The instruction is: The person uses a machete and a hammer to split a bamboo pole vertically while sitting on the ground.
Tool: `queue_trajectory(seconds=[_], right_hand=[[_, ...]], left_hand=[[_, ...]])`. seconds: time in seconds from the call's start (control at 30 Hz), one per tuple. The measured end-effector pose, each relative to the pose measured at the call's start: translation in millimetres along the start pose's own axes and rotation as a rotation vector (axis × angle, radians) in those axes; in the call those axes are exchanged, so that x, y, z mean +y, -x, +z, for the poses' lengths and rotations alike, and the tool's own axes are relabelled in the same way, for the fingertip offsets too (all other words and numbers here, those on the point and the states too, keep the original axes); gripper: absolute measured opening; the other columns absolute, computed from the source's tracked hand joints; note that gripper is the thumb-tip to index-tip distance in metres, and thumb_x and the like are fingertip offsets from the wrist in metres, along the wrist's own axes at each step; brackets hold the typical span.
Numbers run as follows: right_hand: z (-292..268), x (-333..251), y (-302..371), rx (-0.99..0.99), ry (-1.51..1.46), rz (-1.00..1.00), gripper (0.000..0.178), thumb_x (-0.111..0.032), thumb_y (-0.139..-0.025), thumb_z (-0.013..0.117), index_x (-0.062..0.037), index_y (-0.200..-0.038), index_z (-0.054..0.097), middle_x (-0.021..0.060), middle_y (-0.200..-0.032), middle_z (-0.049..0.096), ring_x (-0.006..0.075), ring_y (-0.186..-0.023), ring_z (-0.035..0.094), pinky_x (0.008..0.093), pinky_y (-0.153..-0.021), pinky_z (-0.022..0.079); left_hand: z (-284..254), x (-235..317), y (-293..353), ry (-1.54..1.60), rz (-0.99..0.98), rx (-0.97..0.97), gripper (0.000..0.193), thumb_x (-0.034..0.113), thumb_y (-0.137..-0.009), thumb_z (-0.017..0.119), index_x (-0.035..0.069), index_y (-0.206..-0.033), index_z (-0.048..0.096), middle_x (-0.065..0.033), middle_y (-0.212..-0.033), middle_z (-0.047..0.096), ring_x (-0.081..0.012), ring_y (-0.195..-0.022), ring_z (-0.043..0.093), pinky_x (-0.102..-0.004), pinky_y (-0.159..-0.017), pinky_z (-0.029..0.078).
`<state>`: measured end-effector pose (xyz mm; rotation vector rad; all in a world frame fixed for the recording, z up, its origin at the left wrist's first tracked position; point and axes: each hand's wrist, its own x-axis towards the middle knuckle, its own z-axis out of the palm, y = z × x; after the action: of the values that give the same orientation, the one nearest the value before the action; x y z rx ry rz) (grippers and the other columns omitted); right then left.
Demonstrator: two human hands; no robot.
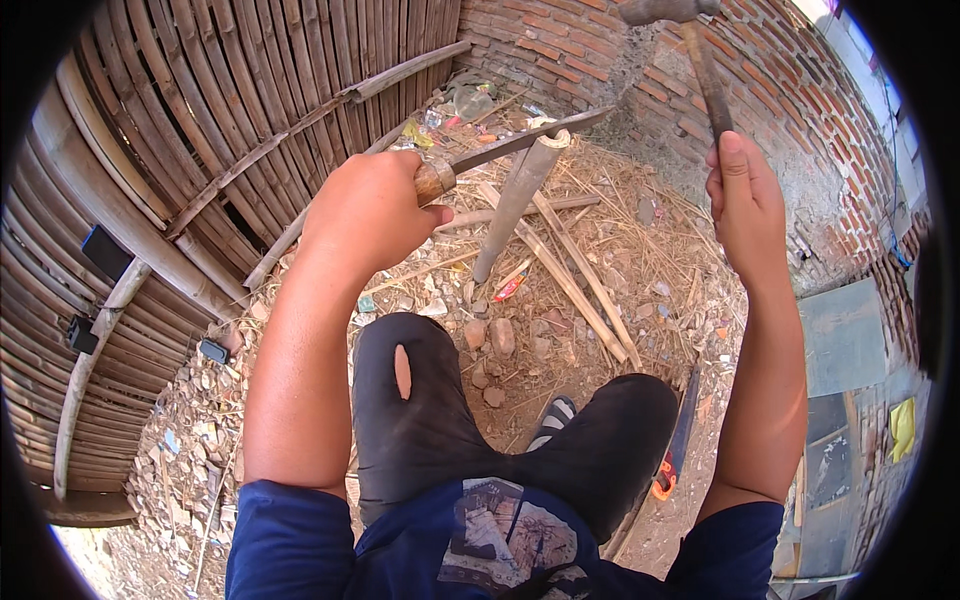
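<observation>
My left hand point(365, 212) is closed around the wooden handle of a machete point(497, 149). Its dark blade lies across the top end of an upright, slightly tilted piece of bamboo point(515, 210). How deep the edge sits in the bamboo I cannot tell. My right hand point(748, 205) grips the handle of a hammer point(708, 82), raised to the right of the blade and apart from it. Split bamboo strips point(570, 275) lie on the ground just beyond my knees.
A bamboo slat wall point(270, 90) rises on the left, a brick wall point(560, 45) at the back and right. Straw, stones and litter cover the ground. A saw with an orange handle point(665, 476) lies beside my right leg. Grey panels point(845, 335) stand at right.
</observation>
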<state>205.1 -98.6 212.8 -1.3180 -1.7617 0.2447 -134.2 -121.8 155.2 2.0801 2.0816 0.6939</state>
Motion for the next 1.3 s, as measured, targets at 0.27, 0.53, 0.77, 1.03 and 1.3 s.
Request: queue_trajectory(seconds=[0.27,0.53,0.77,1.03,1.3], right_hand=[[40.4,68.4,19.0,-0.066,0.436,-0.184,0.048,-0.050,-0.112,0.043,-0.0064,-0.098,0.056,-0.0014,-0.067,0.049,0.0076,-0.059,0.046,0.0258,-0.055,0.038],[4.8,-8.2,7.3,0.201,-0.335,-0.052,0.042,-0.046,-0.114,0.041,-0.0090,-0.100,0.054,-0.0038,-0.068,0.045,0.0057,-0.054,0.041,0.0226,-0.048,0.033],[39.8,65.3,18.1,-0.094,0.340,-0.094,0.047,-0.047,-0.113,0.043,-0.0055,-0.098,0.057,0.0014,-0.070,0.052,0.0100,-0.056,0.046,0.0282,-0.054,0.038],[13.8,35.2,22.6,0.140,-0.097,0.045,0.051,-0.050,-0.112,0.045,-0.0003,-0.105,0.058,0.0143,-0.078,0.061,0.0319,-0.075,0.061,0.0445,-0.071,0.047],[6.4,33.1,10.3,-0.015,0.201,0.108,0.052,-0.051,-0.112,0.044,-0.0011,-0.102,0.057,0.0095,-0.077,0.059,0.0243,-0.076,0.064,0.0419,-0.069,0.047]], left_hand=[[-7.6,11.1,-5.4,-0.067,0.002,-0.094,0.043,0.039,-0.084,0.085,0.003,-0.104,0.074,-0.0191,-0.098,0.076,-0.0380,-0.097,0.073,-0.0491,-0.086,0.058],[-0.2,-3.3,-3.0,-0.031,0.010,-0.008,0.042,0.037,-0.079,0.088,0.001,-0.096,0.073,-0.0203,-0.085,0.073,-0.0389,-0.089,0.072,-0.0477,-0.080,0.055],[-1.5,6.8,-1.8,-0.041,0.027,0.011,0.042,0.036,-0.078,0.088,0.000,-0.094,0.072,-0.0205,-0.084,0.072,-0.0399,-0.087,0.071,-0.0480,-0.079,0.055],[1.3,7.0,-3.4,-0.053,0.027,-0.006,0.043,0.038,-0.078,0.088,0.001,-0.095,0.073,-0.0209,-0.086,0.073,-0.0402,-0.088,0.071,-0.0490,-0.080,0.055],[-0.2,9.5,-3.7,-0.073,0.017,-0.011,0.043,0.038,-0.079,0.088,0.002,-0.097,0.073,-0.0202,-0.085,0.073,-0.0396,-0.088,0.071,-0.0488,-0.080,0.055]])
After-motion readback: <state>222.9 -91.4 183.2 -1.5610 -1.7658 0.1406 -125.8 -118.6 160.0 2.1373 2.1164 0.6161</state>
